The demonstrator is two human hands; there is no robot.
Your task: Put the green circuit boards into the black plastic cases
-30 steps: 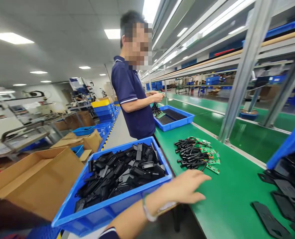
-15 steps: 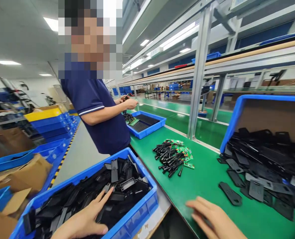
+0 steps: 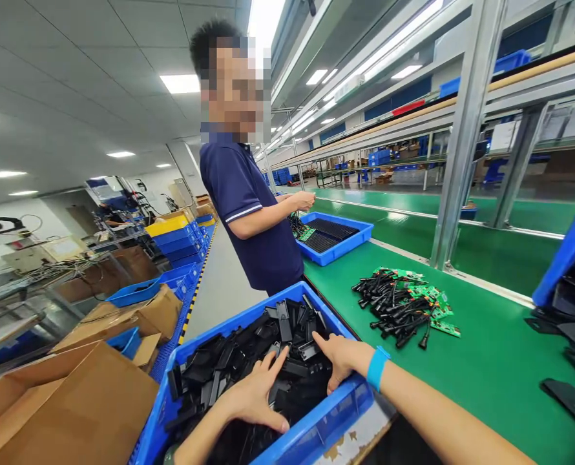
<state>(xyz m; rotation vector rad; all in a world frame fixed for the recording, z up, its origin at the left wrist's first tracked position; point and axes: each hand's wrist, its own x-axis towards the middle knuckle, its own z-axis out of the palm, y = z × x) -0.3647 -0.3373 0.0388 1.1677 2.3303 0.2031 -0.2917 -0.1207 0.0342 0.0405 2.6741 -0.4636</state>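
A blue plastic bin [image 3: 316, 423] in front of me is heaped with black plastic housings [image 3: 229, 361]. Over the middle of the heap, my left hand [image 3: 253, 394] has its thumb and fingers spread. My right hand [image 3: 338, 358], with a blue band on its wrist, reaches in over the bin's right side, thumb and forefinger apart. Its fingertips are close to the housings; whether they touch cannot be made out. Neither hand holds anything that I can see. On the green table to the right lies a pile of green circuit boards with black cables [image 3: 404, 307].
A co-worker [image 3: 249, 219] stands beyond the bin, hands together above a blue tray [image 3: 336, 252]. Flat black plates [image 3: 571, 403] lie at the right edge. A cardboard box [image 3: 69, 413] is at lower left. A metal post [image 3: 464, 142] rises behind the green table [image 3: 501, 381].
My right hand has moved left from over the green table to the bin. My left hand stays over the housings. The view has swung about between frames.
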